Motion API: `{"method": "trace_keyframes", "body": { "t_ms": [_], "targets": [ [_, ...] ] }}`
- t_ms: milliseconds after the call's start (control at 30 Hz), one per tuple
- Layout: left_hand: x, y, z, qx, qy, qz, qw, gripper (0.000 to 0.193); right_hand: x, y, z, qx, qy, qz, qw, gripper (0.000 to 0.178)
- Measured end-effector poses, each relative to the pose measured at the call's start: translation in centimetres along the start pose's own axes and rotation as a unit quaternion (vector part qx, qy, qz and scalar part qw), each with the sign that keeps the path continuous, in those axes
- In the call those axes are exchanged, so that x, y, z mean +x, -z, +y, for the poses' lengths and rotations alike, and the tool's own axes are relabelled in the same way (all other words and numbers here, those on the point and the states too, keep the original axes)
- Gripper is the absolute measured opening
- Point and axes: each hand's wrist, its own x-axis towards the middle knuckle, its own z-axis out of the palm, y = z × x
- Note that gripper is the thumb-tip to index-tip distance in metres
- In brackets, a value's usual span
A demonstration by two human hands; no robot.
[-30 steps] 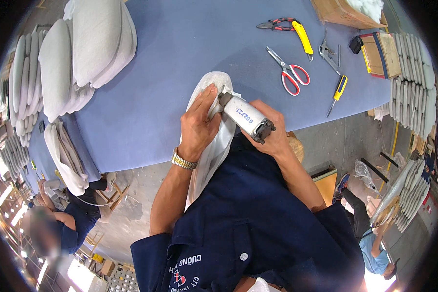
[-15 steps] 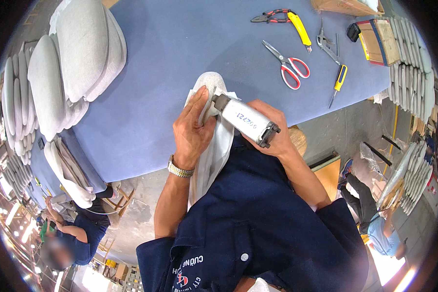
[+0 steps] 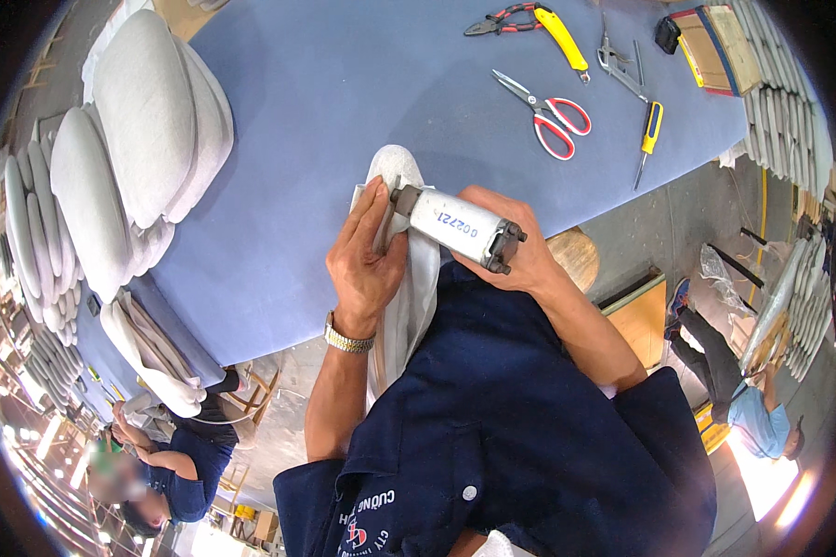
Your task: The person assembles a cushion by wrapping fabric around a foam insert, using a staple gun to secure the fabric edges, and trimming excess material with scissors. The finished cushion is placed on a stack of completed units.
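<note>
My right hand (image 3: 515,243) is wrapped round a silvery pneumatic staple gun (image 3: 455,226). The gun lies tilted, its dark nose up against a long, narrow piece covered in light grey fabric (image 3: 398,165). My left hand (image 3: 367,255), a metal watch on its wrist, grips that covered piece from the left, thumb and fingers pinching the fabric edge just beside the nose. The rounded far end of the piece rests over the blue table (image 3: 297,186), and its near part hangs down against my dark shirt. My right fingers are mostly hidden behind the gun.
Red-handled scissors (image 3: 543,113), pliers (image 3: 503,20), a yellow cutter (image 3: 562,42), an air blow gun (image 3: 618,65) and a yellow screwdriver (image 3: 651,130) lie far right. Stacked grey padded pieces (image 3: 144,121) stand left. A wooden stool (image 3: 574,258) is beside the table. Other people work on both sides.
The staple gun has turned slightly flatter, its nose still at the fabric edge. My hands keep their grips. The whole view has shifted a little, and tools appear higher up.
</note>
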Motion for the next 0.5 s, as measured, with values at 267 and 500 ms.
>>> {"method": "trace_keyframes", "body": {
  "t_ms": [267,500],
  "targets": [
    [0.4,-0.1,0.1,-0.009,0.01,-0.005,1.0,0.062,0.3,0.4,-0.3,-0.024,0.002,-0.022,0.999,0.036],
    [0.2,0.3,0.0,-0.004,0.001,-0.003,1.0,0.062,-0.5,0.5,-0.9,0.019,-0.005,-0.005,1.0,0.036]
  ]
}}
